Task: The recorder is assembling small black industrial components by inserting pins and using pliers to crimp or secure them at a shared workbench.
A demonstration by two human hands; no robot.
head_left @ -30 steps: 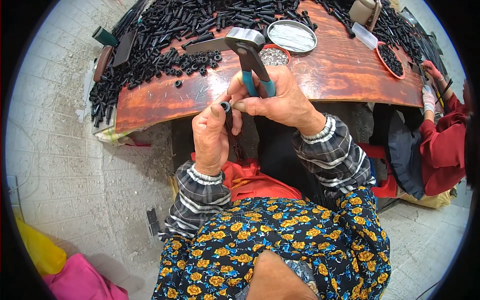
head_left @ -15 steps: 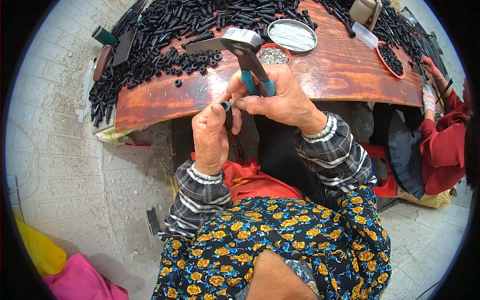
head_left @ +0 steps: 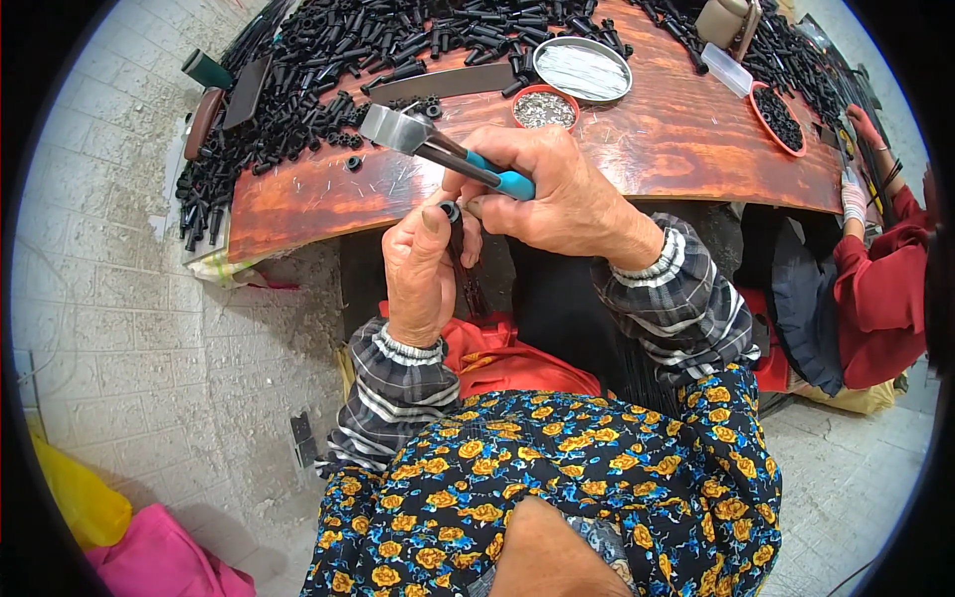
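My left hand [head_left: 418, 274] is closed around a black tubular part [head_left: 453, 213], its ring-like open end facing up between thumb and fingers. Dark strands hang below that part, under the hand. In my right hand [head_left: 542, 194] are pliers [head_left: 438, 144] with teal handles, held in the palm with the metal head pointing left over the table edge. The thumb and fingertips of that hand meet at the top of the black part; whether they pinch something small there is too fine to make out.
Piles of black tubular parts [head_left: 368, 50] cover the far side of the wooden table [head_left: 686, 149]. A round tray of thin white pieces [head_left: 582, 72] stands beside a red dish of small metal bits [head_left: 544, 109]. At right, a red bowl [head_left: 776, 117] holds black rings; a co-worker's gloved hand [head_left: 853, 197] is beyond.
The pliers have swung from pointing up to pointing left as my right hand turned. My left hand and the black part stay almost where they were.
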